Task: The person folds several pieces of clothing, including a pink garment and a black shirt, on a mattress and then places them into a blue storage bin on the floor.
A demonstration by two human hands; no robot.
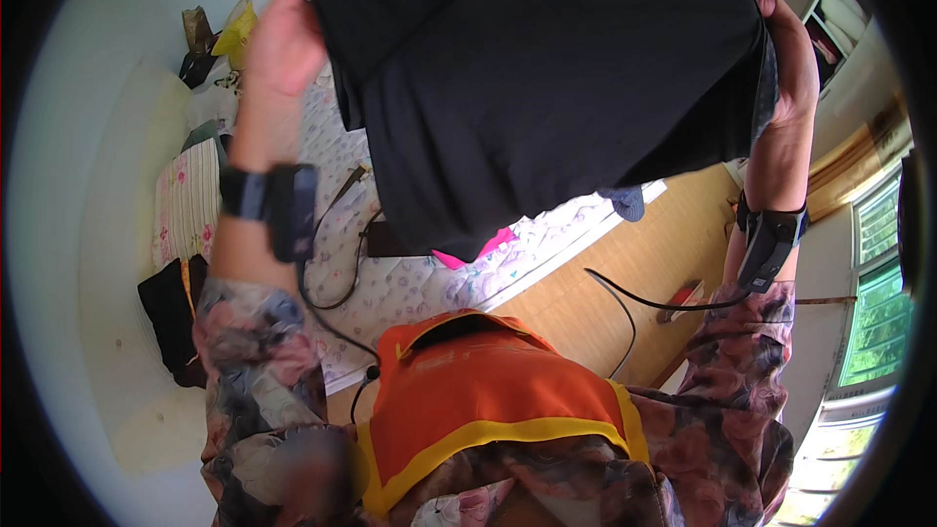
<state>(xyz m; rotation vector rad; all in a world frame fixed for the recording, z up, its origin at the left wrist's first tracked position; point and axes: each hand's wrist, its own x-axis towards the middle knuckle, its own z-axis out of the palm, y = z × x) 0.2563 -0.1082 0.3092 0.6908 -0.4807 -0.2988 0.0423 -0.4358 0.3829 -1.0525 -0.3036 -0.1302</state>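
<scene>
A black cloth garment (542,88) is spread out in the air before me, held up by both hands. My left hand (289,36) grips its upper left corner, with the fingertips partly behind the fabric. At the opposite side my right hand (792,58) pinches the upper right edge, and most of its fingers are hidden by the cloth. The lower hem hangs loose above a mattress with a floral cover (446,285). A bright pink item (479,249) on the mattress shows just under the hanging hem.
Folded striped fabric (187,194) and a dark cloth (167,318) lie along the wall at left. A yellow bag (236,29) sits farther back. Black cables (340,304) run from the wrist devices. Beyond the mattress edge is wooden floor (578,293); barred windows (871,337) stand at right.
</scene>
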